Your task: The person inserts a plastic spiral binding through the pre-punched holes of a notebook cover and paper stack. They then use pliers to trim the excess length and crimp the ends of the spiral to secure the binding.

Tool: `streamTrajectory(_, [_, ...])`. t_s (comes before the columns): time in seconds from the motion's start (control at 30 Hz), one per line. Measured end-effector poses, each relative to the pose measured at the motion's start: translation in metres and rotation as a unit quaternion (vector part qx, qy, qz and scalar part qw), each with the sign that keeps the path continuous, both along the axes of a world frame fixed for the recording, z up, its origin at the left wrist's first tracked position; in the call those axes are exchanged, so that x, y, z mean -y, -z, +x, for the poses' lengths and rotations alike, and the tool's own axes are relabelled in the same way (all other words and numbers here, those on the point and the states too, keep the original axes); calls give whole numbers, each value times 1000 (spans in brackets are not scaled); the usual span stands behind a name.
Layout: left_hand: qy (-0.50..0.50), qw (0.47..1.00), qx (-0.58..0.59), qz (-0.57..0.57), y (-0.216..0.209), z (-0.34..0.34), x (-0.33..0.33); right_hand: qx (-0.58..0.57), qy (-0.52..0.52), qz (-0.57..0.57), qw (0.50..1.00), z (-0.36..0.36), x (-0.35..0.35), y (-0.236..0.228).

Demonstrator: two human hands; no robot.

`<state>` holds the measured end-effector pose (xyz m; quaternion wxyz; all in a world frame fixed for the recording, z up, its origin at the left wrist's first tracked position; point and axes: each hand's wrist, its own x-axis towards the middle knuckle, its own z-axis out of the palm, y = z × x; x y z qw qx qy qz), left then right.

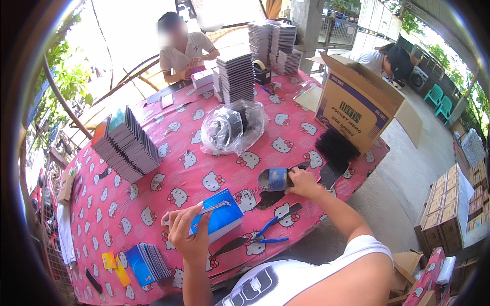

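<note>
My left hand [186, 227] is closed round a slim silvery rod-like tool [217, 206] with a ribbed end. That tool lies across the blue cover of a thick notebook stack [229, 206]. To the right, my right hand [303, 183] reaches down with curled fingers over black spiral binding coils [270, 199], beside a slipper-like piece with a blue strap [275, 178]. What its fingertips grip is hidden. Blue-handled pliers [270, 238] and a dark flat blade-like piece [229, 247] rest near the table's front edge.
Tall notebook stacks [133, 145] stand left and at the back [237, 76]. A clear plastic bag [232, 127] sits mid-table. An open carton [357, 102] and black coils [337, 145] are at right. Small blue notebooks [145, 262] lie front left. Two other people work beyond.
</note>
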<state>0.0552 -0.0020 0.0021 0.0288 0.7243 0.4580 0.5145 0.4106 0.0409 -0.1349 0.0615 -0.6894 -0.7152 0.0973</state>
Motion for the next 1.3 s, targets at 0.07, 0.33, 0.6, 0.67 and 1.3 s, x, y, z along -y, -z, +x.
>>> streamTrajectory(0.07, [-3, 1000, -14, -21, 0, 3, -2, -23, 13, -16, 1000, -2, 0, 7])
streamTrajectory(0.33, [-9, 998, -54, -39, 11, 0, -10, -369, -57, 243, 895, -51, -72, -35])
streamTrajectory(0.6, [-30, 998, -9, -55, 4, 5, -7, -552, -384, 133, 729, -90, -95, -102])
streamTrajectory(0.67, [-29, 997, -16, -66, 5, 7, -8, -443, -471, 93, 757, -103, -75, -137])
streamTrajectory(1.3, [37, 930, 331, -157, 33, -33, 1, -360, -426, 123, 821, -171, -80, -141])
